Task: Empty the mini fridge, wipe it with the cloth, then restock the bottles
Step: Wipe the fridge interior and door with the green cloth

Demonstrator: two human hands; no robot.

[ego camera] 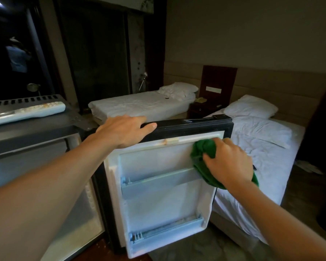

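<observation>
The mini fridge [36,136] stands at the left with its door [158,185] swung wide open toward me. The door's white inner lining and two shelf rails hold nothing. My left hand [120,130] rests flat on the door's black top edge, fingers straight. My right hand [228,162] grips a bunched green cloth [203,147] and presses it against the upper right corner of the door's lining. No bottles are in view. Only a sliver of the fridge's interior shows, behind my left forearm.
A white remote control [28,112] lies on the fridge's top. Two beds with white sheets stand behind the door: one [139,104] at the back, one [262,157] close on the right. A dark nightstand [201,108] sits between them.
</observation>
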